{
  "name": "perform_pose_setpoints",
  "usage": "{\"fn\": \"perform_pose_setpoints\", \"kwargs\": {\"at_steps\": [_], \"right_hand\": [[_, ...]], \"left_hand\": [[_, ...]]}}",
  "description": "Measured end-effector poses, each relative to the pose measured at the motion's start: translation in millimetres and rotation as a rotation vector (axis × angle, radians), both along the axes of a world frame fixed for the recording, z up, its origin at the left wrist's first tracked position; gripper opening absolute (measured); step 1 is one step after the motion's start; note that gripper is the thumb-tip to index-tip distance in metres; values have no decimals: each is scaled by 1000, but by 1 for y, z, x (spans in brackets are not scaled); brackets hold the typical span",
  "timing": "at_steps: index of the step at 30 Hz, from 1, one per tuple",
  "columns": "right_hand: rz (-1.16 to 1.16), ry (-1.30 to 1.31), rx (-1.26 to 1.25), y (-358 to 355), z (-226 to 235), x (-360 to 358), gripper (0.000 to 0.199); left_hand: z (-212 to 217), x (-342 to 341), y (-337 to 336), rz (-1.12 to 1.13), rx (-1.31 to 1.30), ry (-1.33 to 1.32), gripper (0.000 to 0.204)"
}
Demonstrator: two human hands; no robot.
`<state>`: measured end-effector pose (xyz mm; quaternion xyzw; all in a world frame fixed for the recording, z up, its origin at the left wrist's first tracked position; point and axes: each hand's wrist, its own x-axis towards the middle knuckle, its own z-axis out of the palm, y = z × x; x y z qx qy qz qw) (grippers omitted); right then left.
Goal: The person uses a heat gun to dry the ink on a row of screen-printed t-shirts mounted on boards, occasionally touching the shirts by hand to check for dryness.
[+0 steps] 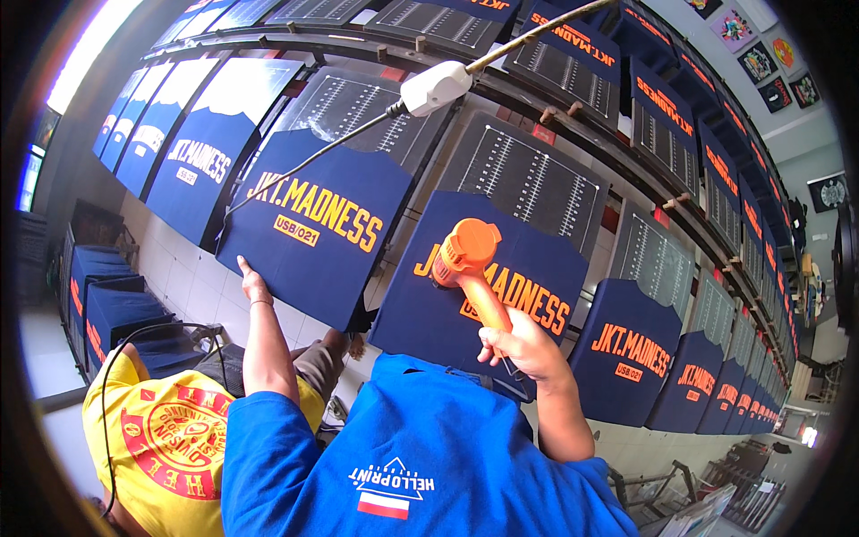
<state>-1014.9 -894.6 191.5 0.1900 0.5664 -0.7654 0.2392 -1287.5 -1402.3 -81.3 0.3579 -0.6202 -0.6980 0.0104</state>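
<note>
The hands are working well apart: the right hand [530,347] is gripping an orange blower-like tool [481,285] by its handle, seemingly to keep the skin away from its head, which is pointing over a navy cloth with orange print [526,255]. The left hand [255,286] is touching the lower left edge of the neighbouring navy cloth with yellow print [313,210], perhaps for steadying it on its dark board [353,106], but I cannot tell if the fingers [242,265] are pinching. The tool is hiding some print, and the picture's rim is cutting off farther boards [416,25].
</note>
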Motion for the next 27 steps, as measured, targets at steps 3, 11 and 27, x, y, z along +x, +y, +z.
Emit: {"fn": "perform_pose_setpoints", "kwargs": {"at_steps": [3, 11, 27], "right_hand": [[-20, -7, 77, -7, -2, -2, 43], [-34, 50, 123, -3, -2, -24, 40], [-121, 62, 115, -5, -2, -43, 38]], "left_hand": [[7, 0, 9, 76, -202, -171, 90], [32, 3, 24, 118, -398, -326, 94], [30, 1, 34, 62, -532, -369, 91]]}}
